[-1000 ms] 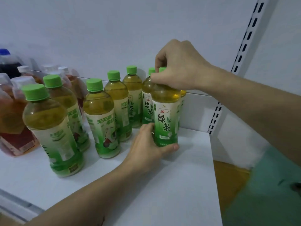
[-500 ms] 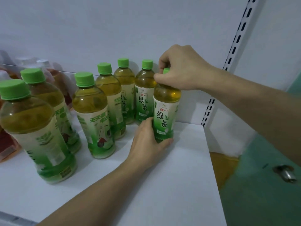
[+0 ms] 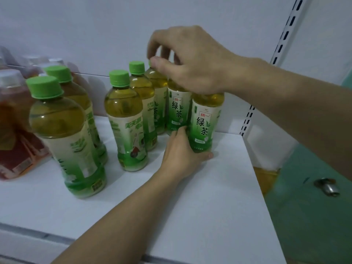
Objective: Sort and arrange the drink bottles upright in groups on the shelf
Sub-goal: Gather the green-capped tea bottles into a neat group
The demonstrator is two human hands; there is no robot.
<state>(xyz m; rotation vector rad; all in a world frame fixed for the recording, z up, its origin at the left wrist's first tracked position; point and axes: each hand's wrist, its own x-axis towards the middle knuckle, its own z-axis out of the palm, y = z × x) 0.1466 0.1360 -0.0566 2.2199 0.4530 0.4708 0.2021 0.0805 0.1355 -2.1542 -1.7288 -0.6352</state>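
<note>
A: Fingers first. L hand?
B: Left hand – fingers curled round the base of the front green tea bottle, thumb along its near foot. Holds it.
A: R hand?
B: Right hand – above the bottle tops, fingers loosely spread and bent, thumb tip by a green cap. Palm hides the caps of the two rightmost bottles; can't tell if it pinches anything.
A: Bottle loc.?
B: Upright on the white shelf, right end of the green tea row, near the right edge. Second same-label bottle just behind it to the left, sides touching or nearly.
A: Rest of stock?
B: Three more green-cap bottles in a line running far-right to near-left, lead one upright. Left of those, two larger-looking green-cap bottles, nearest. Far left: reddish drink bottles, blurred. Slotted upright rail at the right; metal latch on a green surface beyond.
</note>
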